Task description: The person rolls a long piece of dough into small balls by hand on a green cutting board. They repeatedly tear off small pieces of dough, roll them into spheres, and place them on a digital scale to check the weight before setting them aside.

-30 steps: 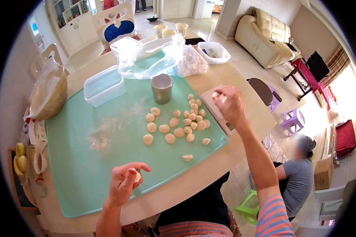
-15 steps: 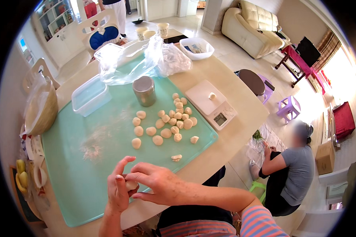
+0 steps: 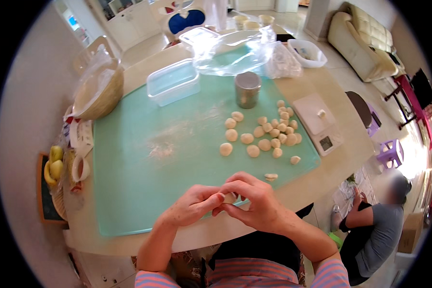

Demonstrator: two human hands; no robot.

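Close to the near edge of the green mat (image 3: pixel 125 201), my left hand (image 3: pixel 193 207) and my right hand (image 3: pixel 257 198) meet fingertip to fingertip. A pale dough ball (image 3: pixel 230 197) is pinched between them, mostly hidden by the fingers. Beyond my right hand lies a small irregular dough scrap (image 3: pixel 271 177). Several round dough balls (image 3: pixel 253 151) are scattered over the mat's right half, some touching each other. A patch of flour (image 3: pixel 162 150) dusts the mat's left middle.
A metal canister (image 3: pixel 247 91), a plastic container (image 3: pixel 173 89) and plastic bags (image 3: pixel 235 55) stand at the back. A white scale (image 3: pixel 313 115) carrying a dough piece sits right. Left are a basket (image 3: pixel 103 98) and fruit (image 3: pixel 56 165). Another person (image 3: pixel 379 230) crouches at the right.
The view has swung left, so the table appears shifted rightward. My left hand has turned from upright, fingers raised, to lying level, and both hands now close around the dough ball.
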